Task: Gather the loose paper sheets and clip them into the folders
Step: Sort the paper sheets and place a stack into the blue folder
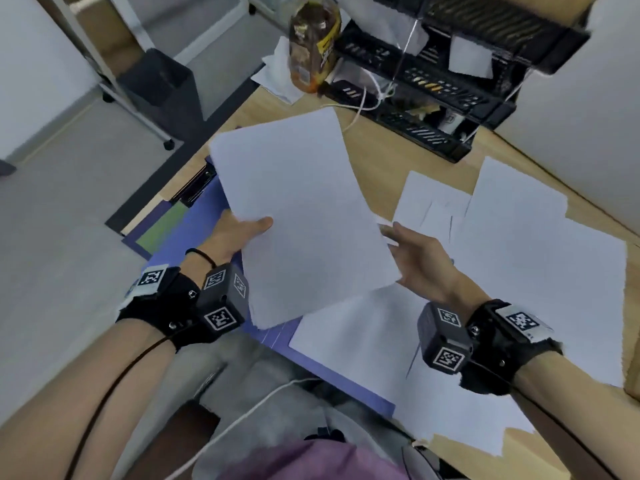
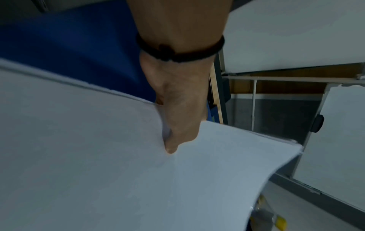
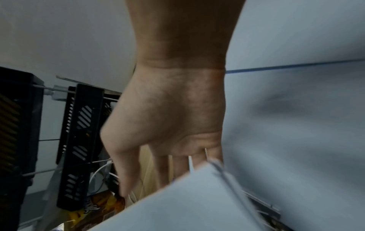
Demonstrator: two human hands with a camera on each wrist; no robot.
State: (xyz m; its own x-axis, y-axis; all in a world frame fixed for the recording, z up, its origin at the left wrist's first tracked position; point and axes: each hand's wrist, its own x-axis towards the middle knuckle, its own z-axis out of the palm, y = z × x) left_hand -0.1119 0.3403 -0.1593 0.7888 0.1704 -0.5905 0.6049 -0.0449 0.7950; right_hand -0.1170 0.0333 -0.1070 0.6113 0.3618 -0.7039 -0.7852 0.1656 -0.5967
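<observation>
Desk (image 1: pixel 374 157) of pale wood carries everything: loose sheets (image 1: pixel 540 258) spread over its right half, blue folder (image 1: pixel 207 216) lying open at left with its black clip (image 1: pixel 195 183) at the far end. Gathered stack (image 1: pixel 298 216) is held up above the folder, tilted, its far corner sagging. Left hand (image 1: pixel 235 233) pinches the stack's near-left edge, thumb on top (fingers beneath are hidden). Right hand (image 1: pixel 415 254) is spread, fingers straight, at the stack's right edge, gripping nothing. Judgement: squaring is the step. Tap the edges flush with the flat right palm, support the drooping corner, then slide the top edge fully under the clip.
</observation>
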